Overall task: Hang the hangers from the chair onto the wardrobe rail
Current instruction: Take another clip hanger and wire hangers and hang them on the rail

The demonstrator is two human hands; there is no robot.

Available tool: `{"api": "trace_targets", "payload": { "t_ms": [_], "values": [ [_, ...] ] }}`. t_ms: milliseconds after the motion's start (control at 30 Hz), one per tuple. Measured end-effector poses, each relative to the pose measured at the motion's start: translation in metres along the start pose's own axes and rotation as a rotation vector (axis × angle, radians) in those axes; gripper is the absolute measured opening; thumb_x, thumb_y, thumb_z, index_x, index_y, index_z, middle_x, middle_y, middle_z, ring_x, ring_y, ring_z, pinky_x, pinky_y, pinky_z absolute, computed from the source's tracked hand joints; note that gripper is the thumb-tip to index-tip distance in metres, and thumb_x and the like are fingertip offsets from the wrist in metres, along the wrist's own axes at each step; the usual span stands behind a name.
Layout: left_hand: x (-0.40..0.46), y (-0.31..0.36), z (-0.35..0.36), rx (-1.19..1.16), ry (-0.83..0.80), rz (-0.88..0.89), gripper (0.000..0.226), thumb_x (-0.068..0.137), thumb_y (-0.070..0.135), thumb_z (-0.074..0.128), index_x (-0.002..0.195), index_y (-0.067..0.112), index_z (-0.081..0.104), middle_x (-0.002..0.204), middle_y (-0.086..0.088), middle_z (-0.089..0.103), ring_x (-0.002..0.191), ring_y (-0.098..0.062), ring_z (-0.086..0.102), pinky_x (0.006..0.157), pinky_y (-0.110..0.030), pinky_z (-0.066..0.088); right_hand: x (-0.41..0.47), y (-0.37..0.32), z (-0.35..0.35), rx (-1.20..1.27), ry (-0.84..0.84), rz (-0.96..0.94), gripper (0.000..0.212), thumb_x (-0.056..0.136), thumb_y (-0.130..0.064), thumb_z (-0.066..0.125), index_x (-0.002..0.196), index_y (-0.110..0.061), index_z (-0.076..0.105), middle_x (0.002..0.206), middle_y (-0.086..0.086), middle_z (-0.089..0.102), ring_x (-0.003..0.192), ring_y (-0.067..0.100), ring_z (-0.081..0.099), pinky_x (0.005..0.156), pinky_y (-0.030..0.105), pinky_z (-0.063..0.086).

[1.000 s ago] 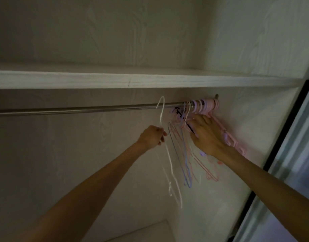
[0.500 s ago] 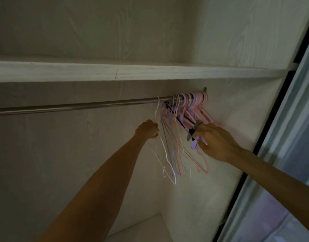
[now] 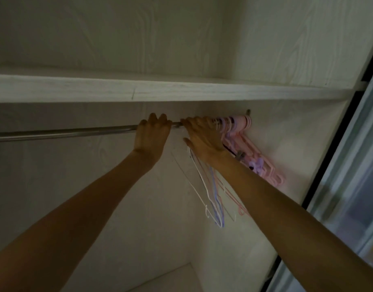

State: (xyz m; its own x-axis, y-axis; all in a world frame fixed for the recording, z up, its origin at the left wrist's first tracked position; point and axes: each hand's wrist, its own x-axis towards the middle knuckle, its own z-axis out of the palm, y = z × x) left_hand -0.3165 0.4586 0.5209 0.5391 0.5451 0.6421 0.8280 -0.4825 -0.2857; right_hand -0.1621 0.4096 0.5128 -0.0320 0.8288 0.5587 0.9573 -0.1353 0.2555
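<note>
Both arms reach up: the left hand (image 3: 152, 133) curls over the wardrobe rail (image 3: 65, 132), and the right hand (image 3: 202, 138) grips the hook ends of the hangers (image 3: 230, 131) bunched at the rail's far right end. Judged best: steady the rail and slide the hooks together, so no thin wire one lifts off.

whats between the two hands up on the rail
In the head view, only a short bare stretch of the rail shows between the left hand and the right hand; the hangers sit beyond the right hand.
</note>
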Motion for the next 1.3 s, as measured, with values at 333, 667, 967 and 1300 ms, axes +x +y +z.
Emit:
{"api": "trace_targets", "payload": {
  "t_ms": [333,667,967,1300],
  "values": [
    [0.003,0.000,-0.012,-0.123,-0.018,-0.046,0.053,0.077,-0.008,0.061,0.124,0.016,0.052,0.116,-0.004,0.053,0.101,-0.023,0.054,0.063,-0.029,0.036,0.000,0.040,0.012,0.037,0.152,0.077,0.043,0.083,-0.024,0.062,0.122,-0.005,0.058,0.117,0.013,0.063,0.106,0.033,0.059,0.093,0.040,0.038],
    [0.003,0.005,-0.007,-0.129,0.037,-0.044,0.049,0.078,-0.009,0.059,0.120,0.015,0.053,0.115,-0.004,0.054,0.100,-0.023,0.055,0.064,-0.028,0.038,-0.010,0.048,0.019,0.000,0.152,0.075,0.069,0.060,-0.001,0.076,0.125,-0.003,0.055,0.122,0.017,0.061,0.108,0.037,0.059,0.095,0.050,0.046],
    [-0.058,0.033,0.022,-0.599,0.227,-0.064,0.034,0.085,0.026,0.058,0.117,0.014,0.060,0.121,-0.006,0.061,0.110,-0.031,0.056,0.096,-0.041,0.039,-0.133,0.024,-0.026,0.077,0.108,0.067,0.040,0.076,-0.023,0.047,0.112,-0.013,0.062,0.120,0.008,0.060,0.112,0.031,0.056,0.093,0.038,0.043],
    [-0.193,0.167,-0.006,-1.088,-0.309,0.242,0.020,0.093,0.028,0.051,0.108,0.026,0.063,0.103,0.005,0.066,0.100,-0.016,0.060,0.076,-0.027,0.044,-0.388,0.013,-0.070,0.074,-0.211,0.509,0.028,0.080,-0.012,0.064,0.108,-0.018,0.065,0.118,0.006,0.062,0.111,0.026,0.057,0.089,0.034,0.044]
  ]
}}
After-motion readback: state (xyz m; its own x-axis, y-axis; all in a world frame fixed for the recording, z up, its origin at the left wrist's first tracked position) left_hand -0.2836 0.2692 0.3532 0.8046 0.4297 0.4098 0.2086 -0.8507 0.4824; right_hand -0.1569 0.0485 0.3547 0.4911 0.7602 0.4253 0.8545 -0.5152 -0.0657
